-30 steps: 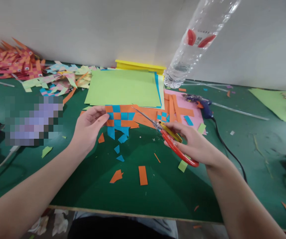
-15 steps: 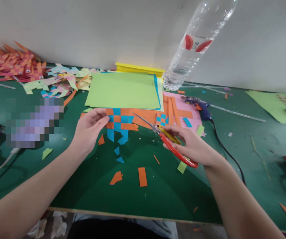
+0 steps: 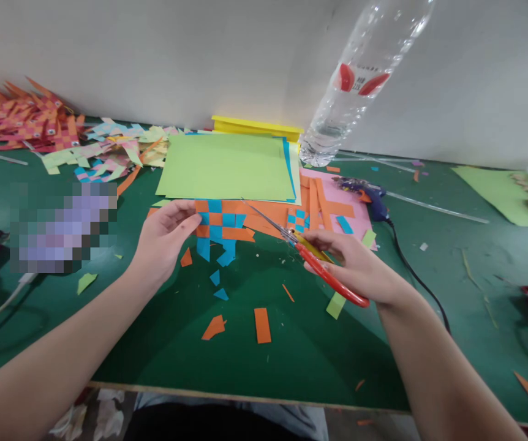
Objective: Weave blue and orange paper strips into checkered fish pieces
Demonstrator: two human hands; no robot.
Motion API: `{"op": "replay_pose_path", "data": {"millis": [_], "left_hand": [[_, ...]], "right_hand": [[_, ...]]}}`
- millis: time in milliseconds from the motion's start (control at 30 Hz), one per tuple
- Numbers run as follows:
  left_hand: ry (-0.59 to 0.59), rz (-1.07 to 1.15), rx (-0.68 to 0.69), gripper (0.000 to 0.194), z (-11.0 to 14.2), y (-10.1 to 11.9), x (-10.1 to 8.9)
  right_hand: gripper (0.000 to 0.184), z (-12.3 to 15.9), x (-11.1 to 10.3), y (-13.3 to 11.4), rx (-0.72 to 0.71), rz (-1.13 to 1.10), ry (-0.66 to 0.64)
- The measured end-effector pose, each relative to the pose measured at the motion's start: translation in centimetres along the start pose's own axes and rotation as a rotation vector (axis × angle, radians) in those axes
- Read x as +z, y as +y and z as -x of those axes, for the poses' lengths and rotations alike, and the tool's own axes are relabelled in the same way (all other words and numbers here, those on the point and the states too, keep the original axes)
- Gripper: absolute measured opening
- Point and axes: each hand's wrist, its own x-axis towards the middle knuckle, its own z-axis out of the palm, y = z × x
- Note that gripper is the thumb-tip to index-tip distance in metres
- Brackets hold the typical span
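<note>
Between the thumb and fingers of my left hand (image 3: 168, 236) is the left side of a woven paper piece (image 3: 215, 219), a checker of orange and blue strips. Blue strip ends hang from its lower edge and orange ones stick out to the right. My right hand (image 3: 344, 260) grips a pair of scissors (image 3: 326, 275) with red and yellow handles. Their blades point up and left, the tips close to the right end of the weave. Small blue scraps (image 3: 220, 294) and an orange rectangle of paper (image 3: 263, 325) lie below on the green table.
Behind my hands lies a stack of coloured paper (image 3: 227, 165). A tall plastic bottle (image 3: 337, 110) stands at the back, near a glue gun (image 3: 369, 199) with its cord. Finished woven shapes (image 3: 20, 119) are piled at the far left, beyond a blurred-out object (image 3: 66, 229).
The scissors' red handle has swung slightly outward to the right. My left hand and the woven paper stay in nearly the same place.
</note>
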Motion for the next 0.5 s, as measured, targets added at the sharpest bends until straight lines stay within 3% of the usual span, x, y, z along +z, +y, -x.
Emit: {"op": "replay_pose_path", "data": {"millis": [500], "left_hand": [[-0.03,0.035,0.014,0.011,-0.01,-0.03,-0.12]], "right_hand": [[0.031,-0.03,-0.03,0.01,-0.019,-0.007,-0.01]]}}
